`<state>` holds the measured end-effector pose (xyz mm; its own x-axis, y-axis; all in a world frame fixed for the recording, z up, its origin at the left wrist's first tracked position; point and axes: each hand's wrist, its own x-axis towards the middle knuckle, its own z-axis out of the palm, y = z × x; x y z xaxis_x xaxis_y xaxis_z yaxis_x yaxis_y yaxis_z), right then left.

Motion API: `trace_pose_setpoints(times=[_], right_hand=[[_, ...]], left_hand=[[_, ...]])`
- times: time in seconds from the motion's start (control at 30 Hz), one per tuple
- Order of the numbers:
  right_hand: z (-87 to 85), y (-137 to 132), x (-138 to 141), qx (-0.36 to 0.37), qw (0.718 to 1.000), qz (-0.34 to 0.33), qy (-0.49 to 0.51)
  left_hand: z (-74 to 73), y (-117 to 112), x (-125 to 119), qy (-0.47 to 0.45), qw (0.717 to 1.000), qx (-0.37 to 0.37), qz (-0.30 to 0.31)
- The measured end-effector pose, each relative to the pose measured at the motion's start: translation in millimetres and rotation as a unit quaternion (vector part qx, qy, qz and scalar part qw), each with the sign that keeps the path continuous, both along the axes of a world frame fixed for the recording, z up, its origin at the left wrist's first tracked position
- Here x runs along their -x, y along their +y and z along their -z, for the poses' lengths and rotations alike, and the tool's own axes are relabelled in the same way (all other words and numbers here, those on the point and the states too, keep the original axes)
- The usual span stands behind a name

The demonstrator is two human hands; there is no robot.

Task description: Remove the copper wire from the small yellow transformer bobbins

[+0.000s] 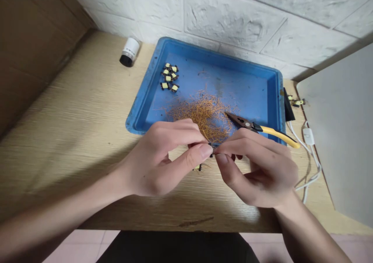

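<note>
Left hand (157, 158), right hand (256, 173), both pinching

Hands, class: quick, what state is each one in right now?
Left hand: closed, pinching a small dark component.
Right hand: closed, pinching the same component, which the fingers mostly hide.

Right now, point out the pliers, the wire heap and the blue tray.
pliers (276, 132), head view, yellow handle
wire heap (204, 113), head view, middle of the heap
blue tray (215, 52), head view, far rim
</note>
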<state>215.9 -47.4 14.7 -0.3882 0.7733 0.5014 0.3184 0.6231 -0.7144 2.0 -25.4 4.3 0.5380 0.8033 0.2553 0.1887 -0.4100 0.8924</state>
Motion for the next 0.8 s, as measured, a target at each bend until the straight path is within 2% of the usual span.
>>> trace_pose_setpoints(times=[0.23,0.47,0.6,0.8], right_hand=[[2.6,-2.3,2.6,0.095,0.995,0.001,0.023],[1.4,-4.7,2.7,0.132,0.991,-0.003,0.008],[1.2,-3.8,2.9,0.082,0.997,0.006,-0.009],[1.7,-2.3,3.7,-0.006,1.000,0.027,0.015]], left_hand=[[0.6,-1.4,1.1,-0.008,1.000,0.001,0.018],[3.6,-0.9,0.9,-0.013,1.000,-0.007,0.022],[2.7,1.1,1.1,-0.023,0.999,-0.006,0.025],[-2.3,2.7,2.8,-0.029,0.998,0.046,0.021]])
